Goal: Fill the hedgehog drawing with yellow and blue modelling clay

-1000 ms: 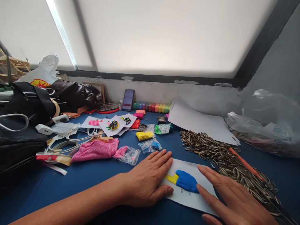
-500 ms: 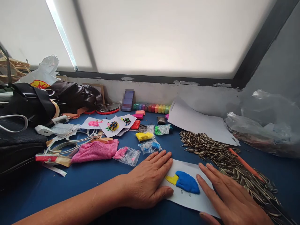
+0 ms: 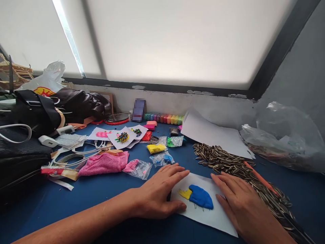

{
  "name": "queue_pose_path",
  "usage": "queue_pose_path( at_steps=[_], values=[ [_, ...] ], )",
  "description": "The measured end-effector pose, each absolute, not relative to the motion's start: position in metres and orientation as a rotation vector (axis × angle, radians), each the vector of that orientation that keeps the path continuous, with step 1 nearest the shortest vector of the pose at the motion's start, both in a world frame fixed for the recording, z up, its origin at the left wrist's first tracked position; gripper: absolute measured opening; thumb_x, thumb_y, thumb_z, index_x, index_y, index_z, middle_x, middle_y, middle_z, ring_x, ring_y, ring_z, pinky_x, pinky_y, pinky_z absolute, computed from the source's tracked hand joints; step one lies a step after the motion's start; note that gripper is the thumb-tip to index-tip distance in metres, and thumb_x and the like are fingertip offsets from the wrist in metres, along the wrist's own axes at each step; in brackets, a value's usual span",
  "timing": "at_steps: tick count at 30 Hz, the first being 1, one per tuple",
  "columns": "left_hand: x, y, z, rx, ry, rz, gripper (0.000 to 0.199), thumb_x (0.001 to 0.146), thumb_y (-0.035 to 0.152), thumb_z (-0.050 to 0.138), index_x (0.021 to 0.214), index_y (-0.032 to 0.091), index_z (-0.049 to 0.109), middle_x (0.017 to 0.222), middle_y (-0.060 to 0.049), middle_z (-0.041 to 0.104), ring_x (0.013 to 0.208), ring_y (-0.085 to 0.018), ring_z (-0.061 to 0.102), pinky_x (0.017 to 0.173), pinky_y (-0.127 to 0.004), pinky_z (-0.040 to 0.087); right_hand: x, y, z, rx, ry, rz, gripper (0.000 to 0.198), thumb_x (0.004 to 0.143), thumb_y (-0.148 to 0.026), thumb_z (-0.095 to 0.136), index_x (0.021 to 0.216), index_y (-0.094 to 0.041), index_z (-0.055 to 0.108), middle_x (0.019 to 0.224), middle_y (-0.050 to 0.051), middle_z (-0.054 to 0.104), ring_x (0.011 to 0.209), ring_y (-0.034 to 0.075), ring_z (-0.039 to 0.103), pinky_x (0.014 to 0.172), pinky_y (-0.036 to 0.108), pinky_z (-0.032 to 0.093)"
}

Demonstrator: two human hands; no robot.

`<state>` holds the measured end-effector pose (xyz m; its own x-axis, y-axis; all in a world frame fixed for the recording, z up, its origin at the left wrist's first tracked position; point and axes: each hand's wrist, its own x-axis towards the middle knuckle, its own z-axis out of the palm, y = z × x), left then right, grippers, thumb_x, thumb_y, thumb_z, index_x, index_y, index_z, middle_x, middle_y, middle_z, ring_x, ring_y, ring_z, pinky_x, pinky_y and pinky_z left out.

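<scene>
A white sheet of paper (image 3: 215, 222) lies on the blue table with a flattened blue clay shape (image 3: 201, 197) pressed on it. Joined to the blue's left end is a small yellow clay piece (image 3: 185, 194); short pencil strokes show below. My left hand (image 3: 162, 191) rests at the paper's left edge, thumb apart from the fingers, holding nothing. On the right edge lies my right hand (image 3: 243, 205), fingers stretched out over the paper. Striped sunflower seeds (image 3: 223, 157) are heaped just beyond and beside my right hand, with an orange stick (image 3: 261, 178) among them.
Bags of pink clay (image 3: 138, 168), blue clay (image 3: 162, 158) and yellow clay (image 3: 156, 148) lie ahead. Left are a pink cloth (image 3: 104, 163), cables and black bags (image 3: 22, 145). Finished paper pictures (image 3: 122, 137) sit behind. Blank sheets (image 3: 215, 132) and a plastic bag (image 3: 284, 142) stand right.
My left hand's thumb and fingers have spread, lifting slightly at the palm. My right hand has shifted a little, its fingers now lying along the paper's right edge.
</scene>
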<state>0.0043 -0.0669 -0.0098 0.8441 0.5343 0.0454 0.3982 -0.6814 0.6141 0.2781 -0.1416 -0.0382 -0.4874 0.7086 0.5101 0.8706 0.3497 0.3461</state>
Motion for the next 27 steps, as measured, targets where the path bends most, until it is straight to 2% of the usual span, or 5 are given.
queue_pose_path(
  at_steps=[8, 13, 17, 22, 27],
  values=[
    [0.007, -0.067, -0.015, 2.026, 0.683, 0.664, 0.058, 0.079, 0.012, 0.052, 0.136, 0.018, 0.051, 0.126, -0.010, 0.060, 0.119, -0.023, 0.055, 0.107, -0.039, 0.044, 0.273, -0.149, -0.013, -1.370, -2.231, -0.514, 0.022, 0.096, -0.019, 0.046, 0.093, -0.021, 0.068, 0.086, 0.006, 0.070, 0.082, 0.020, 0.068, 0.075, 0.032, 0.054],
    [0.010, -0.068, -0.010, 1.843, 0.761, 0.705, 0.061, 0.081, 0.020, 0.061, 0.140, 0.021, 0.047, 0.130, -0.011, 0.057, 0.099, -0.020, 0.057, 0.087, -0.035, 0.052, 0.274, -0.158, -0.009, -1.308, -2.102, -0.430, 0.011, 0.095, -0.024, 0.052, 0.102, -0.023, 0.061, 0.089, 0.002, 0.072, 0.081, 0.019, 0.070, 0.072, 0.029, 0.055],
    [0.011, -0.069, -0.004, 1.689, 0.704, 0.635, 0.027, 0.087, 0.032, 0.061, 0.106, 0.013, 0.067, 0.102, -0.010, 0.067, 0.092, -0.021, 0.062, 0.084, -0.037, 0.052, 0.272, -0.164, -0.009, -1.430, -1.934, -0.352, 0.015, 0.098, -0.033, 0.048, 0.101, -0.026, 0.061, 0.085, 0.000, 0.073, 0.071, 0.018, 0.071, 0.062, 0.027, 0.055],
    [0.012, -0.063, -0.009, 1.467, 0.645, 0.656, 0.024, 0.084, 0.036, 0.066, 0.087, 0.012, 0.065, 0.086, -0.007, 0.067, 0.085, -0.020, 0.064, 0.076, -0.032, 0.051, 0.271, -0.164, -0.010, -1.461, -1.994, -0.273, 0.014, 0.098, -0.035, 0.050, 0.101, -0.028, 0.061, 0.080, -0.003, 0.074, 0.061, 0.015, 0.071, 0.046, 0.022, 0.052],
    [0.014, -0.059, -0.018, 1.436, 0.679, 0.695, 0.022, 0.081, 0.033, 0.069, 0.082, 0.012, 0.063, 0.079, -0.004, 0.064, 0.075, -0.015, 0.061, 0.070, -0.026, 0.048, 0.272, -0.161, -0.010, -1.433, -1.965, -0.533, 0.038, 0.098, -0.035, 0.048, 0.133, -0.023, 0.053, 0.123, 0.010, 0.067, 0.116, 0.027, 0.063, 0.089, 0.037, 0.056]
  ],
)
